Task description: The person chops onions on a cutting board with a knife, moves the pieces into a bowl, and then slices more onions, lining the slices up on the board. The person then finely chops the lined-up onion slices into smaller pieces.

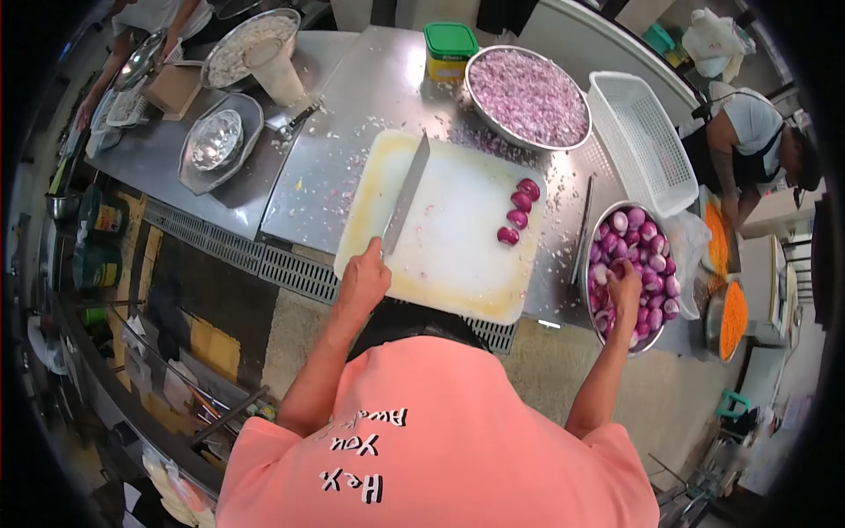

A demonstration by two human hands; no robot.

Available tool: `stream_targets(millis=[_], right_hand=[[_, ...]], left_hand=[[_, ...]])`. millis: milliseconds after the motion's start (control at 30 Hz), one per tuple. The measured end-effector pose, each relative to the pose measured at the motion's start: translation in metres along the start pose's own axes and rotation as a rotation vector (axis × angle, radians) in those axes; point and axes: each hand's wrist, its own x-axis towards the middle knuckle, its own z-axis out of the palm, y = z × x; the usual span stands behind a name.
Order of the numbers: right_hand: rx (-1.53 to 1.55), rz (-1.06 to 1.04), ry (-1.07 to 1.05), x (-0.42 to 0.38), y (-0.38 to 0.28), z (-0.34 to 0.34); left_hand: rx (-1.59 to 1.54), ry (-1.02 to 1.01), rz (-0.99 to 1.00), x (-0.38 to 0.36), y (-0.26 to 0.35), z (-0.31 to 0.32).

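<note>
My left hand is closed round the handle of a large kitchen knife, whose blade lies along the left part of a white cutting board. A short row of peeled red onions rests near the board's right edge. To the right, my right hand reaches into a metal bowl heaped with peeled red onions. Its fingers are curled down round an onion there, though the fingertips are partly hidden.
Behind the board stand a bowl of chopped onion, a green-lidded tub and a white plastic basket. A steel rod-like tool lies beside the onion bowl. Co-workers stand at right and far left; shredded orange food fills another bowl.
</note>
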Motion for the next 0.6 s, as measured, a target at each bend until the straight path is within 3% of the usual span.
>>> stream_targets(millis=[67,133,200,267,333,400,467,533,567,600], right_hand=[[0.134,-0.132,0.202,0.003,-0.005,-0.003],[0.636,-0.077,0.046,0.007,-0.01,0.002],[0.831,0.005,-0.087,-0.004,-0.063,0.002],[1.27,0.051,-0.366,-0.02,-0.095,0.024],[1.431,-0.006,-0.702,-0.029,-0.127,0.04],[1.473,-0.129,-0.872,-0.041,-0.16,0.059],[1.295,-0.152,-0.892,-0.047,-0.181,0.086],[1.047,-0.244,-0.773,-0.048,-0.204,0.109],[0.808,-0.431,-0.601,-0.049,-0.213,0.119],[0.758,-0.397,-0.465,-0.061,-0.231,0.119]], left_hand=[[0.028,-0.002,0.006,0.0,-0.007,0.007],[0.051,0.026,0.029,-0.006,-0.011,0.011],[0.025,0.087,0.062,0.012,-0.01,0.011],[0.014,0.008,-0.009,0.002,-0.005,0.007],[0.0,0.027,-0.004,0.004,0.002,0.002],[0.009,0.049,0.022,-0.005,-0.002,0.007],[0.0,0.05,0.049,0.0,-0.007,0.009],[-0.002,0.002,0.038,0.003,-0.001,0.003],[0.011,0.002,0.025,0.003,0.002,0.001],[0.027,0.013,0.016,0.004,0.003,0.0]])
